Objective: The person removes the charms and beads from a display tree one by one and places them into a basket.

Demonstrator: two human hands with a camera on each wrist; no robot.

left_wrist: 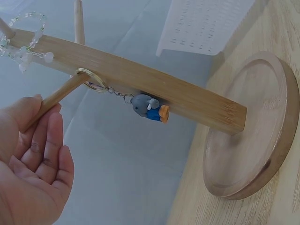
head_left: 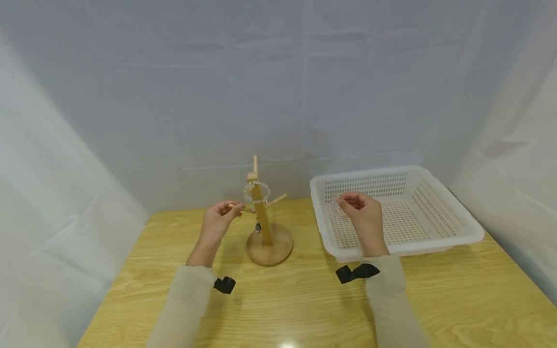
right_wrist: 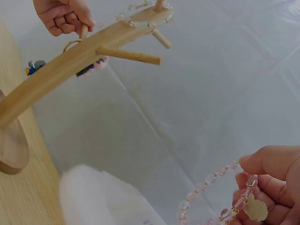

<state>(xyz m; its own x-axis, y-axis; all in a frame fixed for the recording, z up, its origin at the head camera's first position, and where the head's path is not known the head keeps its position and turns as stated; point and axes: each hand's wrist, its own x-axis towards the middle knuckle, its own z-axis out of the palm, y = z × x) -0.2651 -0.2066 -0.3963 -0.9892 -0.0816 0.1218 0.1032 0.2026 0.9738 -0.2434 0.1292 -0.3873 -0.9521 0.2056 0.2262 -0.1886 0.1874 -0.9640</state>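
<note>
Your sleeves [head_left: 393, 299] crossed the head view's bottom. Left of centre, your left hand [head_left: 217, 221] pinched a peg [left_wrist: 61, 93] of the wooden stand [head_left: 263, 221], probably to steady it; a keychain [left_wrist: 149, 108] hung there by its ring. Right of centre, where the white basket [head_left: 439, 243] sat, your right hand [head_left: 363, 215] pinched a pink bracelet [right_wrist: 210, 179], so its loop hung free.

I'm seeing a makeshift booth [head_left: 513, 106] here; pale sheeting [head_left: 278, 96] beyond the fingers [left_wrist: 52, 133]; wood-grained table [head_left: 283, 295] below them.
</note>
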